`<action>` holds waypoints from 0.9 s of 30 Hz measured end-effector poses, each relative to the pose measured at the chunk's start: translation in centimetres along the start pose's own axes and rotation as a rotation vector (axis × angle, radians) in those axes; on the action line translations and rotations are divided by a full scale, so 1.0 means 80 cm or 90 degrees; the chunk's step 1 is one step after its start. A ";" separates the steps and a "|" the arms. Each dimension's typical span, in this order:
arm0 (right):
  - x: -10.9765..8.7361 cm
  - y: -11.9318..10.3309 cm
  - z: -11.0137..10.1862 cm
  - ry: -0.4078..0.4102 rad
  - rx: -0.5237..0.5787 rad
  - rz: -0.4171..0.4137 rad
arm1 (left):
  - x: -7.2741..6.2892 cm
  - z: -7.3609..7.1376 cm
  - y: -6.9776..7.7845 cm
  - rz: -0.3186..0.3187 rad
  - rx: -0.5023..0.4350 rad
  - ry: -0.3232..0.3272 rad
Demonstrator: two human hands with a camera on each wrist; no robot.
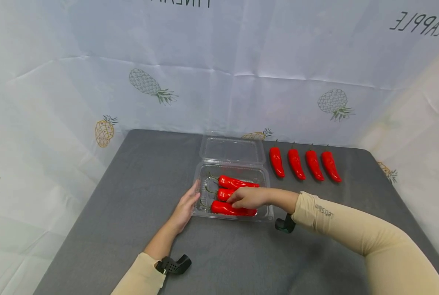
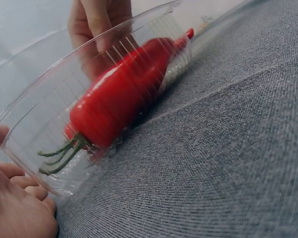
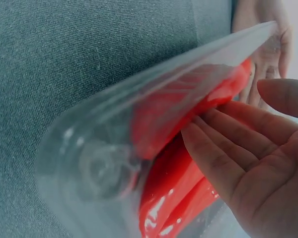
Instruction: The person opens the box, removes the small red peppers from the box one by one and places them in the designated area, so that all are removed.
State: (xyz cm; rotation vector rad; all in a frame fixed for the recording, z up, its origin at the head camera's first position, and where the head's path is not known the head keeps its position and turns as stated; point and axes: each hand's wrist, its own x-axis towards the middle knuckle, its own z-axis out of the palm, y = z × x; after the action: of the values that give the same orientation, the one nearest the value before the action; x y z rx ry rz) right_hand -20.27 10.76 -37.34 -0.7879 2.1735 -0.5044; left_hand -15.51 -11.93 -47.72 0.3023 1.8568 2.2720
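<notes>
A clear plastic clamshell container (image 1: 266,211) holds three red chili peppers with green stems, lying side by side: a far pepper (image 1: 235,182), a middle pepper (image 1: 224,194) partly covered by the right hand, and a near pepper (image 1: 228,208). My right hand (image 1: 249,197) reaches into the container from the right. In the right wrist view its fingers (image 3: 228,148) are straight and touch the peppers, the thumb held apart. At the container's left side, my left hand (image 1: 183,208) rests against the wall with its fingers extended. Through the plastic, the left wrist view shows a pepper (image 2: 114,104) and several stems.
The container's lid (image 1: 232,149) lies folded back toward the curtain. To its right, several more red peppers (image 1: 313,165) lie in a row on the grey table (image 1: 149,172). A white pineapple-print curtain (image 1: 223,98) hangs behind and along both sides.
</notes>
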 end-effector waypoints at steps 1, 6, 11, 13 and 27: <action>0.001 0.000 0.001 0.002 0.002 0.002 | 0.000 0.000 0.000 0.000 -0.001 -0.002; 0.006 0.000 0.007 0.009 0.017 0.009 | -0.001 0.000 0.000 -0.004 0.005 -0.005; 0.008 0.000 0.009 0.007 0.014 0.001 | -0.002 0.000 0.001 -0.012 0.013 -0.005; 0.009 -0.001 0.009 0.010 0.012 0.000 | -0.001 -0.001 0.000 -0.012 0.014 -0.005; 0.015 -0.002 0.007 -0.002 0.088 0.023 | -0.004 -0.002 0.002 -0.002 0.018 0.002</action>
State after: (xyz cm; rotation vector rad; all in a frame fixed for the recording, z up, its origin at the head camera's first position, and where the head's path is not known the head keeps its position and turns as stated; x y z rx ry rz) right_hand -20.43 9.74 -38.24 -0.6726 2.1206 -0.6267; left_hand -15.25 -12.15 -47.63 0.2992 1.8908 2.2477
